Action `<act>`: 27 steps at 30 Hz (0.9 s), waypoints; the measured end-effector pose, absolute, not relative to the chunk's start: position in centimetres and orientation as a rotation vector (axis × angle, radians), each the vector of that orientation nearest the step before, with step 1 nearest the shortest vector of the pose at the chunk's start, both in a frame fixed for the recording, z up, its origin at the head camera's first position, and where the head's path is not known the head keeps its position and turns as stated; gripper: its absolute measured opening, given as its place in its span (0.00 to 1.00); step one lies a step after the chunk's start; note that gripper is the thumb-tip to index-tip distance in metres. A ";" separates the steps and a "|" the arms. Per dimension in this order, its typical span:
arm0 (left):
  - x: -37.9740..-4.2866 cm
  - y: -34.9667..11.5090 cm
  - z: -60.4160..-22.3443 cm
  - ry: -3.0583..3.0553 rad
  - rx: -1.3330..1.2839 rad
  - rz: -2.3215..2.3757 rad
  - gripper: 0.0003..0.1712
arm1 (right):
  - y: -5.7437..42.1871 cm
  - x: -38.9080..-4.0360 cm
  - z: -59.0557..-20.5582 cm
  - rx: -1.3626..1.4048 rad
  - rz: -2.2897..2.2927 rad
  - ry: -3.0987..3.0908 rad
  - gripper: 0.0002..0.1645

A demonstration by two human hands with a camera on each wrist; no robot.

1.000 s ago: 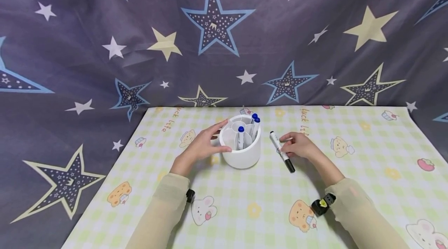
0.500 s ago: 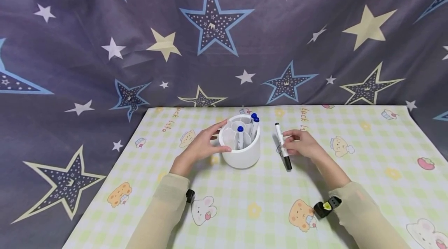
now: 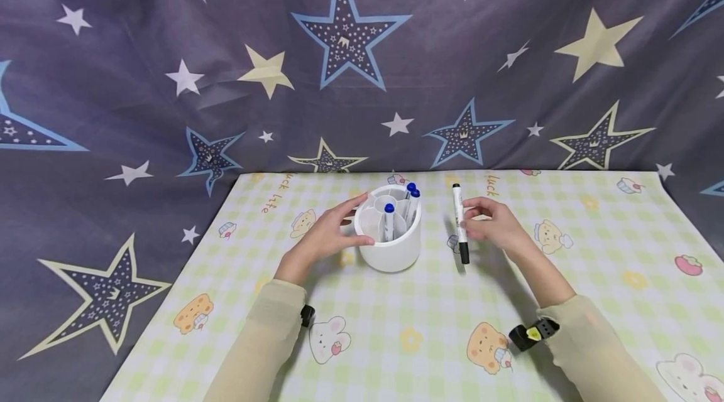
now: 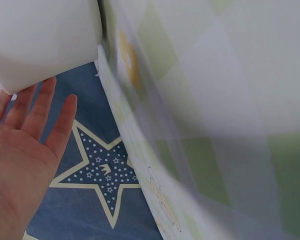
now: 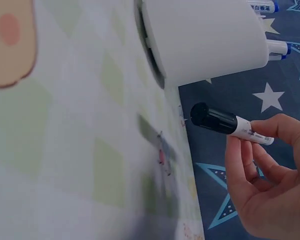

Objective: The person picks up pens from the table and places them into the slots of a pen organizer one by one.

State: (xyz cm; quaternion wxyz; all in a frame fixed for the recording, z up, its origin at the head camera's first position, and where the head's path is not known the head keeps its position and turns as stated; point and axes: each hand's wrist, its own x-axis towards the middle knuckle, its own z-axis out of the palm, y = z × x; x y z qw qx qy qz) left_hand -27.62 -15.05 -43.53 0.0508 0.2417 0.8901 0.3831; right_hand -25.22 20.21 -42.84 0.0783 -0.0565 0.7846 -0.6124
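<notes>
A round white pen holder (image 3: pixel 390 257) with divided compartments stands upright on the table, with several blue-tipped markers (image 3: pixel 389 223) in it. My left hand (image 3: pixel 322 235) holds its left side, thumb along the front rim and fingers round the back; in the left wrist view that hand (image 4: pixel 27 145) has its fingertips at the holder's wall (image 4: pixel 45 40). Right of the holder, my right hand (image 3: pixel 492 223) pinches a white marker with a black cap (image 3: pixel 459 220) between thumb and fingers. The right wrist view shows the marker's black cap (image 5: pixel 215 118) pointing down, above its shadow on the cloth.
A green and white checked tablecloth (image 3: pixel 396 308) with cartoon prints covers the table. Behind its far edge hangs a dark curtain (image 3: pixel 362 113) patterned with stars. Each wrist wears a small black camera, such as the right one (image 3: pixel 533 333).
My right hand has lifted the black-capped marker off the cloth and turned it from slanted to nearly upright in the head view. The left hand and the pen holder have stayed put.
</notes>
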 end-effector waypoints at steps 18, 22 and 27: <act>-27.5 -15.0 -43.4 2.703 0.711 1.158 0.56 | 19.0 -25.7 -39.6 -0.167 -1.995 2.323 0.33; -27.5 -15.1 -43.4 2.698 0.713 1.164 0.56 | 18.7 -25.8 -39.0 -0.190 -2.029 2.327 0.32; -27.6 -15.1 -43.5 2.700 0.720 1.161 0.57 | 18.3 -25.9 -38.1 -0.206 -2.057 2.328 0.29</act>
